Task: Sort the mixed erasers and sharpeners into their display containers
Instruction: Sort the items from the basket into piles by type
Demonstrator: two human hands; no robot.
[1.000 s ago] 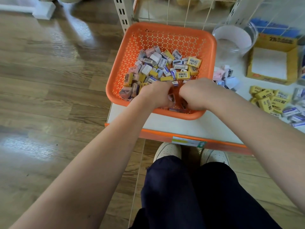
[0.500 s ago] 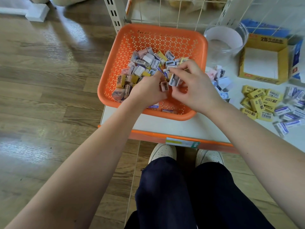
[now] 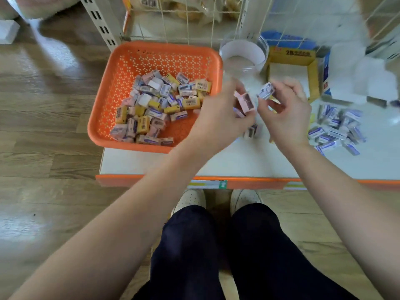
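An orange perforated basket point(image 3: 121, 87) on the white shelf holds several mixed erasers and sharpeners point(image 3: 160, 109). My left hand point(image 3: 218, 120) is raised just right of the basket and pinches a pink sharpener point(image 3: 246, 103). My right hand point(image 3: 283, 113) is beside it and pinches a small purple-and-white piece point(image 3: 266, 90). A clear round jar point(image 3: 243, 56) and an open yellow cardboard box point(image 3: 292, 61) stand behind my hands. Sorted blue-and-white erasers point(image 3: 337, 128) lie in a pile at the right.
The white shelf point(image 3: 151, 163) has an orange front edge with price tags. A wire rack stands behind the basket and jar. White boxes point(image 3: 368, 83) sit at the far right. A few small pieces point(image 3: 252, 132) lie on the shelf under my hands. Wooden floor lies left.
Both hands have lifted out of the basket and moved right, each carrying a small piece. The view has shifted right with them.
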